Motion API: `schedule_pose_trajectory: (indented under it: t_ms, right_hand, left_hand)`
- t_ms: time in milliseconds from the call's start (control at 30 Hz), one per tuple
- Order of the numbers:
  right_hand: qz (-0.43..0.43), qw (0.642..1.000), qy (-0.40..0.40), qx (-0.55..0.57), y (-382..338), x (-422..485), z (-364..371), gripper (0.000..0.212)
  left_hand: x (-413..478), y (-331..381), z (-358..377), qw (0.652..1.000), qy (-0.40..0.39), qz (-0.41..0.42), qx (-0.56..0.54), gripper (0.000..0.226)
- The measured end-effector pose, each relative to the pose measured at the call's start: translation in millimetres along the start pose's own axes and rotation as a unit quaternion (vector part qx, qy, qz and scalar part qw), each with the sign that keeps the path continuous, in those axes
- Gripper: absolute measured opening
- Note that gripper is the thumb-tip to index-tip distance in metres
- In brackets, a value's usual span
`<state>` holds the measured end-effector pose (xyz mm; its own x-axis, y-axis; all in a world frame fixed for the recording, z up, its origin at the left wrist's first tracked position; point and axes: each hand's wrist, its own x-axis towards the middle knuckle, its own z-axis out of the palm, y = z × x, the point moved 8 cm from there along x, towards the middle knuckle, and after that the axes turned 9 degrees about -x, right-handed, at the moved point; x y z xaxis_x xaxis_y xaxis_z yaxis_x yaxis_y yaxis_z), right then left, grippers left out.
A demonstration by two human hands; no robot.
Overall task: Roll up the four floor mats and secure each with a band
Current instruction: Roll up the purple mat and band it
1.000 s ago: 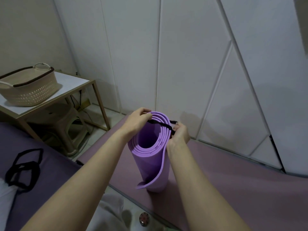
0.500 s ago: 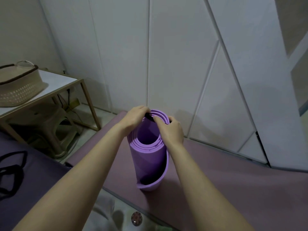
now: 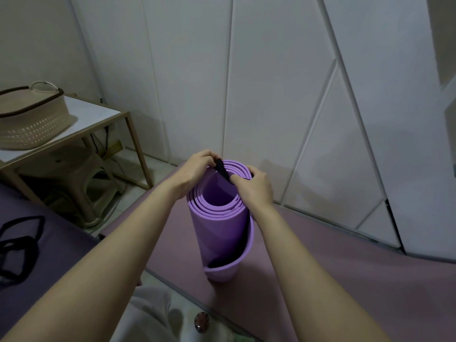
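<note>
Right now you have the rolled mat (image 3: 217,225) standing on end in the middle of the frame, its base resting on the pink mat (image 3: 345,267) that lies flat on the floor. Standing it up this way probably serves to bring the open top end up to you, so the band (image 3: 222,170) can go over the rim and slide down. Your left hand (image 3: 195,169) sits at the far left edge of the rim, fingers curled together and pinching one end of the band. Your right hand (image 3: 256,186) sits on the right edge of the rim, thumb and forefinger pinching the band's other end while the remaining fingers curl over the foam. Between them the band lies across the far part of the opening, not yet around the roll. Both forearms reach forward from the lower corners of the frame, with your wrists bent down over the top. Lower down, the outer flap gapes away from the roll, so I judge it will loosen until banded. More spare bands (image 3: 19,243) lie at the left edge on a dark mat (image 3: 61,243).
</note>
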<state>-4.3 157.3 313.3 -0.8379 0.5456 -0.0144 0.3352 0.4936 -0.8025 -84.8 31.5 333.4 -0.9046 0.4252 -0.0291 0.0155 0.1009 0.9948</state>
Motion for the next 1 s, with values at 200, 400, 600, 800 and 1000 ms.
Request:
schedule_pose_trajectory:
  t_ms: [200, 400, 600, 800, 1000]
  right_hand:
    - [-0.003, 1.0, -0.005, 0.011, -0.8, 6.9, -0.1, 0.037]
    - [-0.002, 1.0, 0.003, 0.029, 0.6, 16.5, -8.4, 0.018]
    - [0.0, 0.998, 0.057, 0.036, -1.3, 27.9, -20.0, 0.018]
    - [0.005, 0.996, 0.075, 0.04, -4.1, 33.9, -21.0, 0.027]
    - [0.019, 0.996, 0.083, 0.038, -7.4, 35.7, -13.9, 0.026]
  left_hand:
    - [5.1, -0.4, -1.2, 0.997, -0.06, 0.047, 0.034, 0.016]
    - [7.8, 12.5, -20.5, 0.98, -0.019, 0.135, 0.142, 0.045]
    - [-23.4, 6.2, -34.3, 0.917, 0.009, 0.254, 0.308, 0.063]
    - [-65.3, -3.7, -22.2, 0.876, -0.049, 0.321, 0.356, 0.041]
    - [-90.5, 11.1, -6.2, 0.817, -0.071, 0.429, 0.38, 0.024]
